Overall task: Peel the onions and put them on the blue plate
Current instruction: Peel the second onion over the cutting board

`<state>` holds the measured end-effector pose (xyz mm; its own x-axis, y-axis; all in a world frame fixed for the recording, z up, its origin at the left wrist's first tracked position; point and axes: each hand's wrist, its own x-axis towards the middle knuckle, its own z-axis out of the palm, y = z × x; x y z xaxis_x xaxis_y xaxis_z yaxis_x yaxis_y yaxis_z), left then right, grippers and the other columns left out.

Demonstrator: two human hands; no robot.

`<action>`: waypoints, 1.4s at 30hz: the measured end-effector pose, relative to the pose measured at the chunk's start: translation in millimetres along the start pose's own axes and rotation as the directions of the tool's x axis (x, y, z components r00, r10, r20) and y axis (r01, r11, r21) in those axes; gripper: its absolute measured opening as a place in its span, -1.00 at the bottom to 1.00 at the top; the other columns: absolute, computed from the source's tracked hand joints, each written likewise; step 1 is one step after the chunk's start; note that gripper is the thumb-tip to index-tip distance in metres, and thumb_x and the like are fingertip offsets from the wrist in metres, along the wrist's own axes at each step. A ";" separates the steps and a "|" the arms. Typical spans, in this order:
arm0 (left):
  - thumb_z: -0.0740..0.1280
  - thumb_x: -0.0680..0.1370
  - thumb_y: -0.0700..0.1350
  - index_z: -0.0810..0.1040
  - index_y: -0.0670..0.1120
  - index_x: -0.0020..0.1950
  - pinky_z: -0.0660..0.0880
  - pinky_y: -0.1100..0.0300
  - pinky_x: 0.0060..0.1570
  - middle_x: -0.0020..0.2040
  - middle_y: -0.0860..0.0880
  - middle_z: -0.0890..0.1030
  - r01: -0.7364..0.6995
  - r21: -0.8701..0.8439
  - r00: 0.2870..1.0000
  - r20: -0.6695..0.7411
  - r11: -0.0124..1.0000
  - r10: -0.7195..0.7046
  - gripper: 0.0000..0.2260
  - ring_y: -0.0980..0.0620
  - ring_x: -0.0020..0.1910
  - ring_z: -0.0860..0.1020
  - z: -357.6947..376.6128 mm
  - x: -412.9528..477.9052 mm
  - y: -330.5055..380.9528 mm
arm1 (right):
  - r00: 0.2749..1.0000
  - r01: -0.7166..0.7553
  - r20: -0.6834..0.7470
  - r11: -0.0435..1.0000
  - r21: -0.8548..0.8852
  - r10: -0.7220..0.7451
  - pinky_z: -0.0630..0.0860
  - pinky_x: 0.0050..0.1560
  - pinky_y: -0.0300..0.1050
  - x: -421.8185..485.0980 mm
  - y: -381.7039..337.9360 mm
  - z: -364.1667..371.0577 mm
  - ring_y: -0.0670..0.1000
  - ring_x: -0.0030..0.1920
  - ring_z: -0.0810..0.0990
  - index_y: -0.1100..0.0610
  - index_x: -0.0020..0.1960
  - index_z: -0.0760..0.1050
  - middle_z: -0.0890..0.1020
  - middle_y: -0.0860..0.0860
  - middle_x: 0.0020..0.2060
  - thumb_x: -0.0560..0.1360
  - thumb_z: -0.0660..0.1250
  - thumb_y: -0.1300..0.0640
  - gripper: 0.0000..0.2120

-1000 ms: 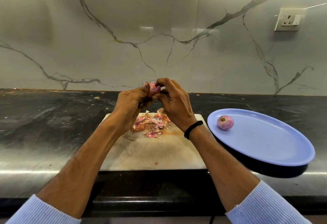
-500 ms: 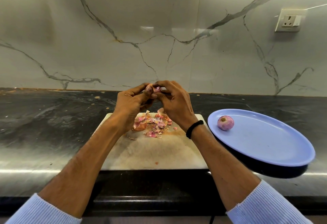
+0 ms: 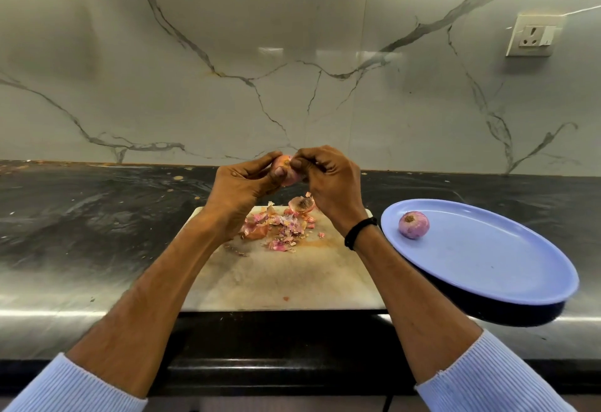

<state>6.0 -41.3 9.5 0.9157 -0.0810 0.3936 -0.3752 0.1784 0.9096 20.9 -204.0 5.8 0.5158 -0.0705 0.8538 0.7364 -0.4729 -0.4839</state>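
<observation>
The onion (image 3: pixel 287 173) has turned, so I see more of it. My left hand (image 3: pixel 244 184) cups it and my right hand (image 3: pixel 331 184) pinches its skin. Down right of the grip, a peeled onion (image 3: pixel 413 224) sits on the blue plate (image 3: pixel 487 259).

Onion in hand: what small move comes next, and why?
Probably tear off the skin the right hand pinches: the onion in the left hand looks papery orange on top, unlike the peeled onion on the blue plate.

Both hands' fingers (image 3: pixel 276 172) grip an onion (image 3: pixel 287 171) above the peel-strewn board (image 3: pixel 283 278); a peeled onion (image 3: pixel 413 224) sits on the blue plate (image 3: pixel 487 265)
</observation>
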 end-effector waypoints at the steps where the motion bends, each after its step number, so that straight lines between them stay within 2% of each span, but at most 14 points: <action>1: 0.45 0.34 -0.13 0.57 -0.17 0.30 0.62 0.23 0.01 0.09 -0.02 0.68 -0.009 0.030 1.000 0.016 1.000 0.009 -0.49 0.06 0.10 0.66 0.4 -0.1 -0.9 | 1.000 -0.012 -0.014 0.999 -0.043 0.011 0.60 -0.11 -0.24 0.7 0.9 -0.6 -0.07 -0.14 0.62 0.21 -0.04 0.66 0.67 0.03 -0.16 0.49 0.42 0.25 -0.93; 6: 0.44 0.38 -0.12 0.58 -0.15 0.30 0.62 0.19 0.05 0.15 -0.06 0.68 -0.015 0.065 0.999 0.042 0.998 0.013 -0.52 0.03 0.12 0.66 0.9 1.7 -3.6 | 0.997 -0.064 -0.053 0.986 -0.155 0.056 0.58 -0.12 -0.15 2.1 1.2 -2.5 0.01 -0.13 0.60 0.20 -0.07 0.58 0.66 0.07 -0.16 0.52 0.35 0.30 -0.95; 10: 0.42 0.42 -0.11 0.60 -0.16 0.27 0.62 0.16 0.06 0.16 -0.07 0.68 0.009 -0.011 1.000 -0.010 1.000 -0.009 -0.58 0.01 0.13 0.66 0.3 3.3 -0.4 | 0.993 -0.110 0.014 0.979 -0.173 0.114 0.58 0.00 -0.17 1.3 -0.9 -4.9 0.01 -0.02 0.61 0.19 0.08 0.55 0.64 0.07 0.01 0.44 0.32 0.46 -0.71; 13: 0.41 0.41 -0.06 0.61 -0.16 0.25 0.62 0.19 0.03 0.12 -0.07 0.68 0.020 -0.031 0.998 -0.060 0.999 -0.022 -0.57 0.00 0.09 0.67 0.6 2.9 2.9 | 0.986 -0.150 0.054 0.981 -0.125 0.158 0.61 0.02 -0.16 2.1 -4.7 -5.1 -0.04 -0.02 0.62 0.16 0.13 0.57 0.64 0.06 0.07 0.48 0.38 0.36 -0.74; 16: 0.39 0.44 -0.04 0.60 -0.21 0.25 0.63 0.20 -0.01 0.08 -0.09 0.69 0.071 -0.057 0.993 -0.086 0.996 -0.076 -0.58 -0.01 0.03 0.68 1.6 3.2 3.8 | 0.956 -0.206 0.211 0.978 -0.011 0.204 0.57 0.02 -0.36 2.3 -8.5 -5.2 -0.08 0.08 0.57 0.11 0.34 0.46 0.57 0.06 0.19 0.48 0.42 0.31 -0.55; 18: 0.36 0.53 -0.09 0.61 -0.21 0.23 0.63 0.20 -0.03 0.09 -0.12 0.68 0.124 -0.085 0.989 -0.074 0.989 -0.130 -0.67 -0.02 0.03 0.66 1.4 3.7 3.4 | 0.914 -0.248 0.338 0.968 0.027 0.225 0.53 0.07 -0.35 0.8 -9.1 -3.7 -0.05 0.19 0.53 0.05 0.46 0.33 0.49 0.07 0.30 0.46 0.43 0.33 -0.37; 20: 0.31 0.59 -0.10 0.62 -0.21 0.21 0.62 0.25 -0.09 0.08 -0.12 0.68 0.149 -0.054 0.987 -0.047 0.987 -0.151 -0.73 0.01 0.00 0.65 1.4 4.1 2.4 | 0.889 -0.239 0.402 0.971 0.001 0.219 0.50 0.17 -0.28 -1.2 -8.9 -2.4 -0.05 0.24 0.51 0.06 0.48 0.30 0.47 0.06 0.34 0.45 0.45 0.32 -0.33; 23: 0.26 0.63 -0.11 0.63 -0.17 0.14 0.57 0.33 -0.17 -0.05 -0.04 0.70 0.126 0.014 0.992 -0.024 0.992 -0.126 -0.78 0.15 -0.14 0.66 1.9 3.1 -0.1 | 0.903 -0.191 0.383 0.981 -0.047 0.194 0.50 0.26 -0.15 -2.7 -10.3 -1.6 -0.02 0.23 0.54 0.15 0.40 0.41 0.55 0.06 0.27 0.44 0.48 0.26 -0.44; 27: 0.36 0.54 -0.06 0.63 -0.10 0.22 0.53 0.37 -0.15 -0.07 0.07 0.71 -0.039 0.215 0.999 -0.027 0.976 0.046 -0.72 0.29 -0.16 0.62 -0.8 1.8 -2.4 | 0.929 -0.165 0.321 0.983 -0.079 0.182 0.56 0.19 -0.12 -3.4 -7.5 0.5 0.02 0.18 0.57 0.18 0.33 0.47 0.58 0.08 0.21 0.40 0.51 0.26 -0.48; 29: 0.45 0.44 -0.04 0.65 -0.09 0.21 0.56 0.35 -0.08 0.00 0.03 0.72 -0.087 0.242 0.995 -0.029 0.966 0.097 -0.65 0.23 -0.05 0.65 -2.0 1.0 -2.1 | 0.943 -0.130 0.296 0.986 -0.100 0.155 0.56 0.14 -0.23 -3.2 -5.1 1.1 0.04 0.16 0.57 0.19 0.30 0.48 0.57 0.10 0.20 0.38 0.53 0.26 -0.48; 31: 0.51 0.38 -0.04 0.67 -0.10 0.18 0.58 0.25 0.06 0.04 -0.03 0.72 -0.117 0.275 0.991 -0.031 0.954 0.131 -0.62 0.12 0.06 0.67 -2.3 0.5 -1.6 | 0.949 -0.118 0.282 0.988 -0.098 0.141 0.50 0.04 -0.46 -3.1 -4.6 0.9 0.01 0.13 0.57 0.21 0.30 0.48 0.56 0.12 0.20 0.38 0.54 0.27 -0.48; 33: 0.52 0.36 -0.03 0.68 -0.11 0.16 0.59 0.16 0.12 0.04 -0.06 0.72 -0.140 0.301 0.986 -0.050 0.943 0.162 -0.61 0.08 0.07 0.67 -2.4 0.4 -0.7 | 0.950 -0.121 0.276 0.988 -0.100 0.145 0.45 -0.01 -0.54 -2.3 -4.2 0.9 -0.01 0.12 0.55 0.22 0.30 0.48 0.55 0.13 0.21 0.37 0.54 0.25 -0.46; 38: 0.49 0.37 -0.05 0.68 -0.12 0.12 0.61 0.12 0.11 0.01 -0.07 0.72 -0.139 0.295 0.983 -0.075 0.945 0.168 -0.65 0.07 0.03 0.69 -0.8 -0.4 0.4 | 0.955 -0.123 0.256 0.985 -0.118 0.150 0.45 -0.01 -0.53 -1.4 -2.2 1.2 0.01 0.13 0.57 0.21 0.31 0.48 0.56 0.12 0.20 0.35 0.56 0.19 -0.44; 42: 0.47 0.41 -0.16 0.66 -0.12 0.12 0.63 0.15 0.05 -0.03 -0.06 0.72 -0.081 0.192 0.988 -0.116 0.978 0.105 -0.72 0.01 0.01 0.70 1.1 0.4 0.3 | 0.954 -0.130 0.255 0.984 -0.120 0.157 0.48 0.04 -0.43 -1.0 -1.9 0.7 0.01 0.14 0.57 0.20 0.31 0.49 0.56 0.11 0.20 0.35 0.56 0.20 -0.44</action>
<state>6.1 -42.4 10.1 0.8819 0.0527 0.4685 -0.4688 -0.0070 0.8833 19.3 -202.4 5.7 0.7194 0.0825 0.6897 0.6051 -0.5619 -0.5640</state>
